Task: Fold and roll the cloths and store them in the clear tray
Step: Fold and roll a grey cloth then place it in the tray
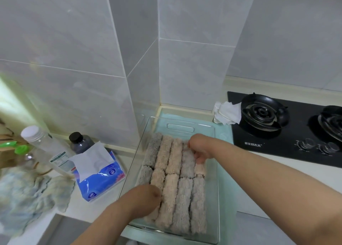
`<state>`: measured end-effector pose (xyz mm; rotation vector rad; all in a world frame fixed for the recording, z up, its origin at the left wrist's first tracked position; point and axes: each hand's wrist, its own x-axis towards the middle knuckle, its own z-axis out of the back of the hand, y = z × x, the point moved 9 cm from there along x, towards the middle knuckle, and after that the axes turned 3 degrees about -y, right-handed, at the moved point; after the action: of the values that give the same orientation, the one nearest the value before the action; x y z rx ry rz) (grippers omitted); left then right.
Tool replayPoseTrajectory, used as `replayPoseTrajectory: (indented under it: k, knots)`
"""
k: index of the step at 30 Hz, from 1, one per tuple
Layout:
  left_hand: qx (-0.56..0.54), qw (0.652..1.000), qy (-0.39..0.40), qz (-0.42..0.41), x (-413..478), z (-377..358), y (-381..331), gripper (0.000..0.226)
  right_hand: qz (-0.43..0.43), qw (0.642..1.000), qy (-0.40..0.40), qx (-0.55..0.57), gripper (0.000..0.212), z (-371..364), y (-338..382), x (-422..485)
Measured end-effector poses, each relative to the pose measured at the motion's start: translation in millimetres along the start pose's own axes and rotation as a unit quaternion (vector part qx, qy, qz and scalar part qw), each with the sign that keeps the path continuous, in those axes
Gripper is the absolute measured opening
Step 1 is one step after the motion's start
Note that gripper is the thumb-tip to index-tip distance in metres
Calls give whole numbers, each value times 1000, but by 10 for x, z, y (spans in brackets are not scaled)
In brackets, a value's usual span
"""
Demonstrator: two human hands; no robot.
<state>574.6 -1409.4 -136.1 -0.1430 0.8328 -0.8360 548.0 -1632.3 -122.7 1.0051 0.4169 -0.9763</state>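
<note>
A clear tray [180,128] sits on the counter in front of me. It is packed with several rolled cloths [172,159], pinkish-beige and grey, lying in two rows. My right hand [200,148] is at the back right of the tray, with its fingers and thumb curled round the last roll [200,169] there. My left hand [146,198] is down on the front left roll [157,178]. The back of that hand hides its fingers.
A blue tissue pack [100,178], a clear bottle [46,144] and a dark-capped bottle [80,142] stand left of the tray. A crumpled bluish cloth [27,193] lies at far left. A black gas stove [264,113] and a crumpled white paper [225,113] are on the right.
</note>
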Motion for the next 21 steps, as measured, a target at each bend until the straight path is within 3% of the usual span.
replayPoseTrajectory:
  k: [3,7,13,16,21]
  knots:
    - [-44,998,-39,11,35,74,14,30,-22,999,21,34,11,-114,-30,-10]
    - [-59,998,-11,25,89,74,-10,24,-56,994,35,89,31,-252,-99,-39]
    - [-86,996,5,35,65,114,-69,32,-61,980,29,186,43,-198,-119,-121]
    - [-56,997,36,33,27,113,-68,22,-68,991,37,109,42,-281,-186,-255]
    - [-101,969,221,50,-82,-165,-35,35,-84,975,184,-90,42,-666,-358,-598]
